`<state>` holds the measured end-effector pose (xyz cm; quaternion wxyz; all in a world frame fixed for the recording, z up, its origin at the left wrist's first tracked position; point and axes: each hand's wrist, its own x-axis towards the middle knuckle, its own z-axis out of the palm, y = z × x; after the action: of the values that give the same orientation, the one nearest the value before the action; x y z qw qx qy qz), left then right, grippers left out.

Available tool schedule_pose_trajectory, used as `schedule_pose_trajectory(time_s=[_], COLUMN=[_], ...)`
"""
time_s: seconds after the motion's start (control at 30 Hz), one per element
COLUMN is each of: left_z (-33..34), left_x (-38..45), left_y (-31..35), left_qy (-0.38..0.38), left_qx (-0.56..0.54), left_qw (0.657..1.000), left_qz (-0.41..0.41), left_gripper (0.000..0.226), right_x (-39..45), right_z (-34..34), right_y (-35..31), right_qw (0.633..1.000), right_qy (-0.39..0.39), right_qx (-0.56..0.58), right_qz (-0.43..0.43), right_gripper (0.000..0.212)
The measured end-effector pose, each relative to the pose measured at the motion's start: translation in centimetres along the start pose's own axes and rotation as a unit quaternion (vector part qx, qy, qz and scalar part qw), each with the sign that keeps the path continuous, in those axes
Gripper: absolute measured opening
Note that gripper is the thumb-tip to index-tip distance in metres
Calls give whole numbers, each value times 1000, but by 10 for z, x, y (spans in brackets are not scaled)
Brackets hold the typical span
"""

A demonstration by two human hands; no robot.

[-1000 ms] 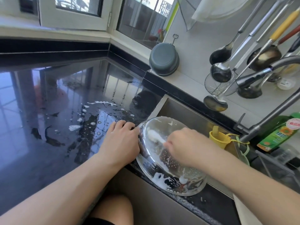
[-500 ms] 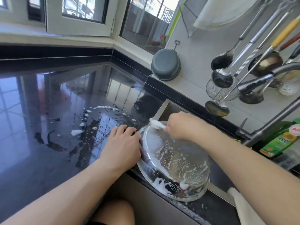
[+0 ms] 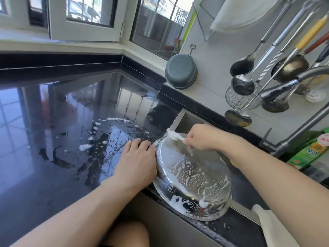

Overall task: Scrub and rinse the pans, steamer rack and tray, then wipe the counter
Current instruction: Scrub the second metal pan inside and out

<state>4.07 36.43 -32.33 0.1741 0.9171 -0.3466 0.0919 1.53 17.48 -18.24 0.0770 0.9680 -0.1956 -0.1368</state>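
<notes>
- I see my left hand (image 3: 137, 163) lying on the wet black worktop (image 3: 53, 122) at the sink edge, its fingers (image 3: 140, 142) curled over the left rim of the pan (image 3: 193, 177) and gripping it.
- The pan is a shiny steel bowl turned bottom-up and tilted, its low rim resting on the front edge of the worktop, its high rim toward the sink (image 3: 188, 120). It lies directly to the right of the left fingers and touches them.
- Foam streaks and small soap dots cover the pan's outer surface below my right hand (image 3: 201, 138).
- My right hand is at the upper rim of the pan, its fingers closed in a pinch on a white soapy scrubber (image 3: 175, 136). The scrubber sticks out to the left of these fingers and touches the top edge of the pan.
- Soap foam and water puddles (image 3: 85, 147) lie on the worktop just to the left of my left fingers.
- Beyond my right fingers, ladles and a wire skimmer (image 3: 239, 98) hang on the wall; a grey pot (image 3: 180, 71) hangs further left, well apart from both hands.
- A green bottle (image 3: 308, 151) stands to the right, behind my right forearm, near the tap (image 3: 277, 90).
</notes>
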Motion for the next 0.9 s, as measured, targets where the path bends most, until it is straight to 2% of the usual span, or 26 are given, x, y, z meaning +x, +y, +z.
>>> schedule_pose_trajectory(time_s=[0.1, 0.17, 0.27, 0.37, 0.43, 0.53, 0.67, 0.8, 0.83, 0.9], left_z=[-5, -9, -6, 1, 1, -2, -3, -1, -1, -1], left_x=[-1, -1, -1, -1, -1, 0, -1, -1, 0, 0], left_y=[2, 3, 3, 1, 0, 2, 3, 3, 4, 4], left_qy=[-14, -21, -8, -2, 0, 8, -1, -6, -3, 3], left_qx=[13, 16, 7, 11, 10, 7, 11, 14, 13, 12], left_qw=[1000, 1000, 1000, 1000, 1000, 1000, 1000, 1000, 1000, 1000], left_qz=[4, 1, 0, 6, 1, 7, 7, 5, 5, 7], left_gripper=[85, 90, 84, 70, 66, 78, 83, 80, 80, 78], right_x=[5, 1, -4, -4, -13, -29, -20, -45, -45, -31], right_z=[-4, 2, 5, 0, 6, 14, 11, 24, 21, 16], right_y=[11, 5, 1, 14, 5, -10, 11, -11, -11, 7], right_qw=[999, 1000, 1000, 999, 999, 998, 998, 995, 996, 999], right_qy=[18, 13, 1, 25, 18, -8, 42, 0, 3, 25], right_qx=[0, 11, 15, 19, 33, 32, 35, 29, 29, 40], right_qz=[40, 17, -13, 28, -4, -62, 8, -92, -89, -26], right_gripper=[36, 35, 38, 36, 38, 48, 39, 49, 51, 48])
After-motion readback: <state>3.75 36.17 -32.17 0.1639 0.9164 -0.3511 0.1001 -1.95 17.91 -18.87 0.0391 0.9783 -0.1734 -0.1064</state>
